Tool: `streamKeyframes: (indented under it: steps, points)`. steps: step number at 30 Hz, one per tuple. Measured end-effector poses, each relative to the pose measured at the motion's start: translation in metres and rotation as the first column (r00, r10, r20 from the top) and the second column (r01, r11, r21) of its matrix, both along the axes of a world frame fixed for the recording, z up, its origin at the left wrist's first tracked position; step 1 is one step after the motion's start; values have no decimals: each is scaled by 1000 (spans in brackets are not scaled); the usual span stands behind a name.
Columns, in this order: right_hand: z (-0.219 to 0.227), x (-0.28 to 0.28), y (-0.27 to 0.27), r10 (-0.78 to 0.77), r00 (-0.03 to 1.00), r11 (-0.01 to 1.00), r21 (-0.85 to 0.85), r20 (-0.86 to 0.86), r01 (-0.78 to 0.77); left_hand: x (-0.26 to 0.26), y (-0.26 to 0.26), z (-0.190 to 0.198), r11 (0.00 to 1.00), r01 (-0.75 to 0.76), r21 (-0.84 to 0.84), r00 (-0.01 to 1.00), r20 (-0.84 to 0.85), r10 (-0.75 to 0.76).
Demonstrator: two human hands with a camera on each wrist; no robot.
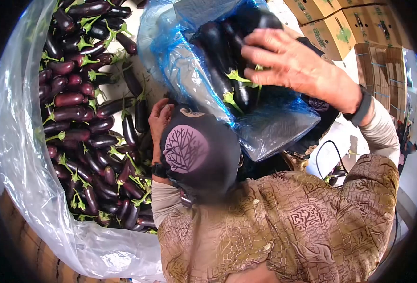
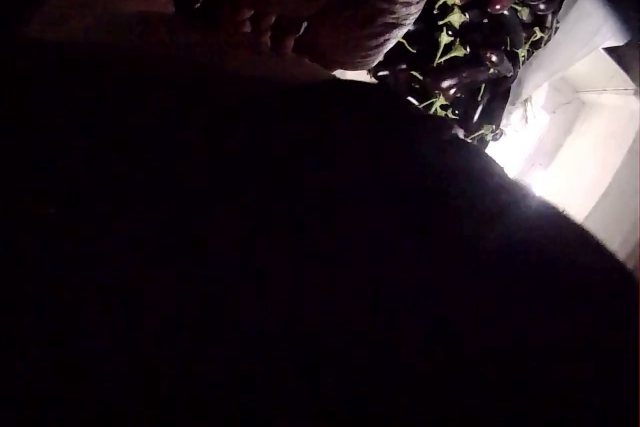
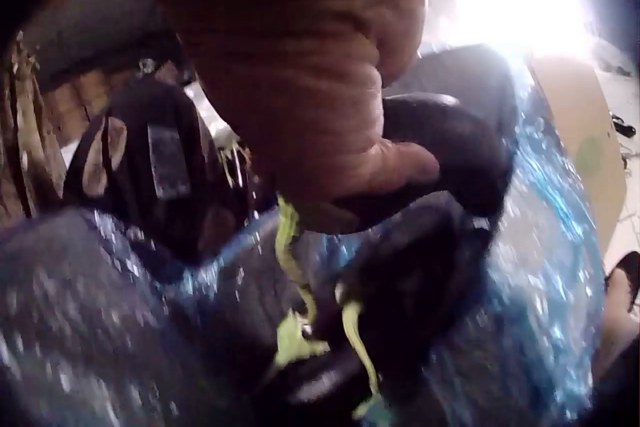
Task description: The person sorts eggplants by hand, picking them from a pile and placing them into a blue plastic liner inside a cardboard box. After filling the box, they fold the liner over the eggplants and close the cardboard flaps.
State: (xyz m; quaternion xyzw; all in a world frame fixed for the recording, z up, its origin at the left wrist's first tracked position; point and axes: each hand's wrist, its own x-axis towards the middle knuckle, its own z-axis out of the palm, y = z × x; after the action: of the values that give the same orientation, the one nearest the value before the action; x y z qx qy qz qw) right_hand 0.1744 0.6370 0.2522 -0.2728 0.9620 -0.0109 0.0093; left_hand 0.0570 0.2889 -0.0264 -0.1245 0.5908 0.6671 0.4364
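My right hand [image 1: 284,61] holds a dark eggplant [image 3: 455,142] over a blue plastic bag [image 1: 168,61]. In the right wrist view the thumb lies along its glossy side, while the palm hides part of it. Several long eggplants [image 1: 213,52] lie side by side in the bag, green stems towards me. My left hand [image 1: 160,115] is beside my dark-clothed knee [image 1: 199,155], fingers bent loosely, with nothing seen in it; the knee covers part of it. The left wrist view is mostly black.
To the left, a large clear plastic liner [image 1: 20,141] surrounds a heap of loose eggplants [image 1: 86,122]. Cardboard boxes [image 1: 331,33] stand at the upper right, with stacked flat cardboard [image 1: 383,75] below them. A black cord [image 1: 333,144] curves near my right side.
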Motion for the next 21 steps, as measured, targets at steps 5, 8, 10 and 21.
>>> streamKeyframes:
  steps: [5,8,10,21]
  points:
    - [-60,38,7,140,977,990,-53,160,-133,10,-1,14,998,42,41,998,42,-44]
    - [-66,60,2,7,971,980,-197,238,41,15,-1,26,996,56,67,996,63,-61]
    - [-52,62,1,-8,960,979,-195,279,65,17,5,35,994,72,87,994,78,-79]
    - [-69,9,-15,-674,700,730,358,236,583,23,45,56,1000,23,14,996,91,-24]
